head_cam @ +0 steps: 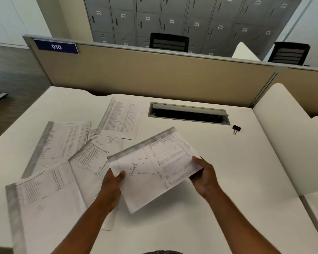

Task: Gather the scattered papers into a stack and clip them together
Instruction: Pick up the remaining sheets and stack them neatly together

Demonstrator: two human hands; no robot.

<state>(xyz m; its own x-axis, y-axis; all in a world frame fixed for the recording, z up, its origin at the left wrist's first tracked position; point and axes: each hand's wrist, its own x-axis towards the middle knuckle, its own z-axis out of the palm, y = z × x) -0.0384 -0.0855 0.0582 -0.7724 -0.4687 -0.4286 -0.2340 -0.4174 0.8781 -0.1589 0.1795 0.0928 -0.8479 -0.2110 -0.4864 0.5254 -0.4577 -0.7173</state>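
I hold a printed sheet with handwritten notes above the white desk, tilted. My left hand grips its left edge and my right hand grips its right edge. Several other printed sheets lie scattered on the desk to the left: one far back, one at the left, one under my left forearm, and one near the front left corner. A black binder clip sits alone at the back right of the desk.
A cable slot with an open flap is cut into the desk's back. A beige partition with a "010" sign stands behind. A white side panel borders the desk on the right. Grey lockers and black chairs are beyond.
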